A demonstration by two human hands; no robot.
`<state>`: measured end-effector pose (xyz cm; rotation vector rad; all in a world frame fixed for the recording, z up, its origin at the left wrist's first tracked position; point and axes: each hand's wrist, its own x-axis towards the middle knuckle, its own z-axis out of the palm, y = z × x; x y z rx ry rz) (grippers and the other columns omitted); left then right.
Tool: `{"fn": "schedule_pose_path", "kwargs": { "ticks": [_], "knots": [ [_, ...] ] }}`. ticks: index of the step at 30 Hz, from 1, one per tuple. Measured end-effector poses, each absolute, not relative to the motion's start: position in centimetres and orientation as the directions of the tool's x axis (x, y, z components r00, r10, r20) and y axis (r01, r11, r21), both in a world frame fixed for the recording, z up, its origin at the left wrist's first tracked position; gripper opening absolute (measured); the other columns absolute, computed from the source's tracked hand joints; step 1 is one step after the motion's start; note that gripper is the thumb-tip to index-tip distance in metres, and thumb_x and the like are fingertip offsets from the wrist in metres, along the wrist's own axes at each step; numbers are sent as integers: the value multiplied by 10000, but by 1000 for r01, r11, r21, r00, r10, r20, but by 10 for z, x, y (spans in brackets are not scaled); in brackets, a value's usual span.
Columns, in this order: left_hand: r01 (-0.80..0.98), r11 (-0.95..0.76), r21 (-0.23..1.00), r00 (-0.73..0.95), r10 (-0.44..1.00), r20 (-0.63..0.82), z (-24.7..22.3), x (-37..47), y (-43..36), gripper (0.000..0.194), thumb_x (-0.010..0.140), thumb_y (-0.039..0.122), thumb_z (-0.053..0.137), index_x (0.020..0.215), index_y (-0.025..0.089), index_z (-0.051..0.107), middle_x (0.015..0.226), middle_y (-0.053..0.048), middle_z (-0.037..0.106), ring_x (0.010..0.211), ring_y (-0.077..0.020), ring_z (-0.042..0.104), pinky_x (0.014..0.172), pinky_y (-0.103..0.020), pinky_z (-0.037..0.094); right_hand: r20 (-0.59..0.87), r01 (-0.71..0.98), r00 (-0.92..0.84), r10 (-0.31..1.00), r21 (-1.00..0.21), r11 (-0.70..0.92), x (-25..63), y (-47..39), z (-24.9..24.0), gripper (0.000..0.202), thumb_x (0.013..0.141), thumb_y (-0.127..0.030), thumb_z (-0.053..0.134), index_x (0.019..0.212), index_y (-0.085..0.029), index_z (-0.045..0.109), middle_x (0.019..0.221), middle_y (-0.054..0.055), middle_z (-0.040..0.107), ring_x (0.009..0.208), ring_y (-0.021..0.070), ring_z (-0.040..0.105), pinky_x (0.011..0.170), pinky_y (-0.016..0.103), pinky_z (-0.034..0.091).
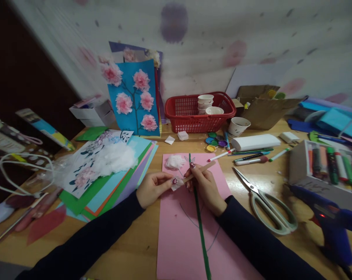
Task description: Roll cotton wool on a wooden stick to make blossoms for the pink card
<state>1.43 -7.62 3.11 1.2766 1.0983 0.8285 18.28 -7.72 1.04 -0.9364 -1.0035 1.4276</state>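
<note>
A pink paper sheet (181,229) lies in front of me with a green stem strip (201,229) and pencil lines on it. A white tissue flower (175,161) sits near its top edge. My left hand (153,188) pinches a small white tissue piece (177,183) over the sheet's left side. My right hand (203,186) holds a thin wooden stick (199,171) whose tip meets that tissue piece.
Scissors (266,204) and a blue glue gun (327,221) lie to the right, with a box of markers (330,165). A red basket (200,112) with paper cups stands behind, next to a blue flower picture (135,99). Stacked coloured paper (111,182) lies left.
</note>
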Motion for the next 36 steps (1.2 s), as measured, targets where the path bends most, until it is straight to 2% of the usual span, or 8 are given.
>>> {"fn": "schedule_pose_path", "kwargs": {
  "ticks": [5, 16, 21, 26, 32, 36],
  "knots": [
    [68, 346, 936, 264, 898, -351, 30, 20, -84, 338, 612, 341, 741, 845, 110, 659, 743, -60, 717, 650, -154, 660, 556, -215, 511, -5, -322, -116, 993, -946, -42, 183, -79, 10, 370, 773, -495, 568, 633, -152, 568, 399, -33, 521, 329, 74, 465, 328, 163, 352],
    [40, 431, 901, 348, 839, -417, 31, 20, -84, 553, 555, 507, 754, 895, 83, 652, 780, -115, 721, 659, -144, 673, 592, -200, 520, -27, -334, -82, 996, -941, -53, 185, -79, 11, 361, 751, -494, 574, 633, -153, 566, 393, -32, 521, 318, 71, 446, 331, 168, 327],
    [21, 421, 907, 369, 840, -398, 30, 18, -84, 583, 618, 595, 677, 885, 78, 645, 794, -135, 717, 649, -156, 675, 610, -228, 523, -38, -338, -36, 999, -940, -48, 185, -78, 11, 348, 731, -488, 578, 623, -157, 568, 389, -28, 525, 308, 77, 443, 322, 176, 327],
    [39, 387, 921, 394, 841, -370, 30, 17, -84, 533, 584, 487, 760, 904, 83, 624, 821, -140, 715, 708, -176, 677, 652, -254, 522, -79, -370, -2, 997, -926, -74, 185, -77, 11, 337, 723, -481, 579, 614, -163, 561, 389, -25, 529, 300, 83, 444, 313, 182, 349],
    [15, 348, 937, 412, 852, -323, 29, 16, -83, 479, 622, 491, 733, 856, 91, 615, 805, -124, 715, 724, -165, 672, 649, -239, 515, -119, -449, 160, 980, -893, -35, 188, -74, 11, 326, 721, -458, 566, 577, -166, 551, 348, -30, 490, 289, 79, 410, 301, 182, 335],
    [34, 349, 937, 442, 835, -327, 27, 16, -83, 448, 644, 481, 721, 851, 101, 606, 803, -115, 714, 702, -153, 667, 640, -238, 510, -115, -440, 129, 985, -897, -47, 189, -74, 11, 337, 724, -467, 573, 580, -163, 554, 354, -26, 501, 298, 83, 428, 311, 182, 341]
  ]
}}
